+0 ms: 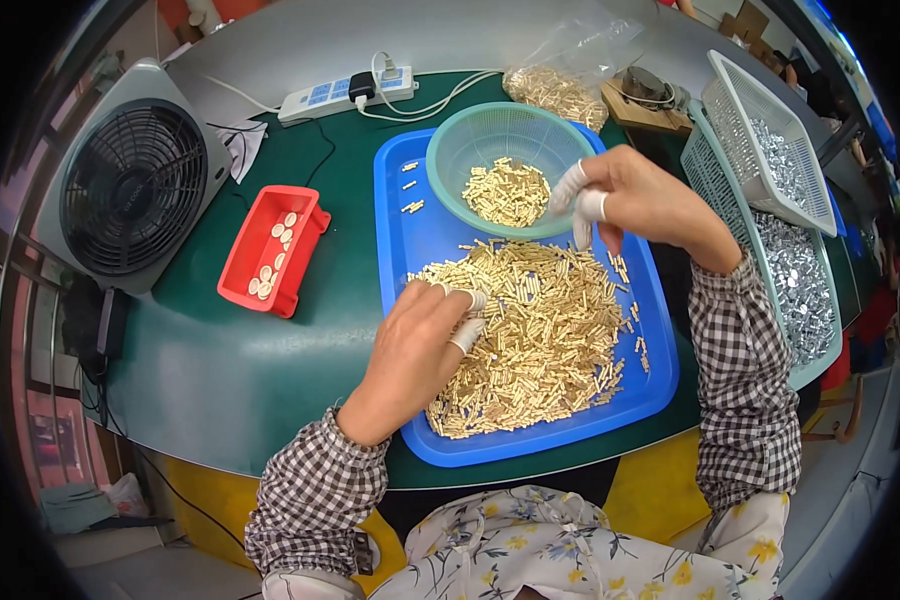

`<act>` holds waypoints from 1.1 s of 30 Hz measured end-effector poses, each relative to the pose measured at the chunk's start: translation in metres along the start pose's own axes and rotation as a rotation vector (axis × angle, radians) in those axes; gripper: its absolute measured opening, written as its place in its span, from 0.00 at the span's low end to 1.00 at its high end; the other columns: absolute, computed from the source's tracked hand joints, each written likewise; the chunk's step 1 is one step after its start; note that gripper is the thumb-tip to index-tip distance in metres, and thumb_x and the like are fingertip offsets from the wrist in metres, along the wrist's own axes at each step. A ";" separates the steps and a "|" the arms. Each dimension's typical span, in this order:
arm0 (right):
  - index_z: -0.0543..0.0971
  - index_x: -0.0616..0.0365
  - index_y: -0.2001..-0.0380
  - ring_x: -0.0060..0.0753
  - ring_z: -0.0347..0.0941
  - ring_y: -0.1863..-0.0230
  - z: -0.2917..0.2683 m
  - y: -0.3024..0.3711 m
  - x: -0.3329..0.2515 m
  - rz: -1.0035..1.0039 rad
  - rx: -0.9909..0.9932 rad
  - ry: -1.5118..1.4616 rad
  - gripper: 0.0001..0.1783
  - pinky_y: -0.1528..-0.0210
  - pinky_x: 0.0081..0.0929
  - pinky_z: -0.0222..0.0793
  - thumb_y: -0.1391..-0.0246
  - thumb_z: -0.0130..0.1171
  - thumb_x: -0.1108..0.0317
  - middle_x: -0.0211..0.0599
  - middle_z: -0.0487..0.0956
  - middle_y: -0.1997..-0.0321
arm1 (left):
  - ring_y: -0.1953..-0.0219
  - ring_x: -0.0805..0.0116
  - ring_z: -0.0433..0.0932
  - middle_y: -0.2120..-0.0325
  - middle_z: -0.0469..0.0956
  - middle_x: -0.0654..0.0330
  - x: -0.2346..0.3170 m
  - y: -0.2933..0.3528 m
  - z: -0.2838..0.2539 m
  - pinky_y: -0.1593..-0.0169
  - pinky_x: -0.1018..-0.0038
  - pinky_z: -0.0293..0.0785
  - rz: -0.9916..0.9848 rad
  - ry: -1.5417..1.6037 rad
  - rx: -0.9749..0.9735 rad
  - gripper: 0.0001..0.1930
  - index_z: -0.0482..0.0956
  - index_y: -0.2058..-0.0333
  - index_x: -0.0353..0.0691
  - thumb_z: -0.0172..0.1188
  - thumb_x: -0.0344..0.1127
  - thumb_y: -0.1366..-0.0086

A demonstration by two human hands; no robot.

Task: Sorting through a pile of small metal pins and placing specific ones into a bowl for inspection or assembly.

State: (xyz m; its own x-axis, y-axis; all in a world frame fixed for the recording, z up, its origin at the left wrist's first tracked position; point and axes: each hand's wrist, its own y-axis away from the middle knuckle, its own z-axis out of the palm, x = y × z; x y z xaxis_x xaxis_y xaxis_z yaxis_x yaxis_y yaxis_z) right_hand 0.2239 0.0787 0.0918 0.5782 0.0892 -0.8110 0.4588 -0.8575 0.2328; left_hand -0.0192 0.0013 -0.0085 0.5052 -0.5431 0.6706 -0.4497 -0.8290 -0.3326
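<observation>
A heap of small brass-coloured metal pins [540, 330] covers much of a blue tray [425, 448]. My left hand [415, 345], with white finger cots on some fingers, is at the heap's left side, thumb and fingertips drawn together. Whatever lies between them is too small to make out. At the right rim of a green plastic colander [455, 205], my right hand [645, 200] hovers with its cot-covered fingers bent and closed together; any content is hidden. More brass pins [507, 192] lie inside the colander, which sits on the tray's far part.
A red bin [300, 265] with round pale discs stands left, beside a black-grilled fan [135, 185]. Behind are a power strip [320, 100] with cables and a clear bag [555, 90] of pins. Baskets [820, 195] of silvery parts stand right, on the green table [200, 400].
</observation>
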 end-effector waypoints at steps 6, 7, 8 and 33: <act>0.76 0.72 0.67 0.28 0.73 0.84 0.038 0.018 0.020 0.012 -0.074 0.220 0.15 0.80 0.25 0.69 0.59 0.45 0.78 0.45 0.77 0.81 | 0.66 0.58 0.67 0.73 0.70 0.56 0.011 0.000 0.004 0.62 0.66 0.65 0.127 -0.235 -0.151 0.16 0.75 0.63 0.35 0.64 0.34 0.51; 0.76 0.73 0.69 0.30 0.74 0.84 0.041 0.017 0.026 0.012 -0.047 0.232 0.14 0.79 0.27 0.69 0.59 0.45 0.78 0.47 0.77 0.81 | 0.66 0.59 0.67 0.73 0.70 0.56 0.012 0.000 0.005 0.62 0.67 0.65 0.136 -0.256 -0.167 0.17 0.75 0.63 0.35 0.64 0.35 0.51; 0.77 0.73 0.71 0.32 0.75 0.84 0.043 0.016 0.029 0.008 -0.023 0.245 0.13 0.78 0.30 0.69 0.60 0.46 0.79 0.48 0.77 0.82 | 0.66 0.59 0.67 0.73 0.70 0.56 0.012 0.001 0.007 0.62 0.67 0.65 0.137 -0.257 -0.170 0.17 0.75 0.63 0.35 0.64 0.35 0.51; 0.77 0.64 0.68 0.28 0.72 0.83 0.062 0.031 0.034 -0.135 0.155 0.084 0.07 0.81 0.23 0.64 0.52 0.56 0.74 0.41 0.77 0.81 | 0.71 0.59 0.69 0.79 0.69 0.56 0.009 0.003 0.012 0.65 0.67 0.67 0.117 -0.132 -0.219 0.06 0.75 0.72 0.35 0.60 0.27 0.50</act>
State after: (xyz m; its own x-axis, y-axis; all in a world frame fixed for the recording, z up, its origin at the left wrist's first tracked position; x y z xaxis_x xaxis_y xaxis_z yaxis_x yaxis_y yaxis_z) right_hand 0.2158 0.0235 0.0377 0.5757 0.2452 -0.7800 0.4308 -0.9018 0.0344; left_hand -0.0076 -0.0076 -0.0115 0.5255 -0.6584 0.5389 -0.6521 -0.7185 -0.2419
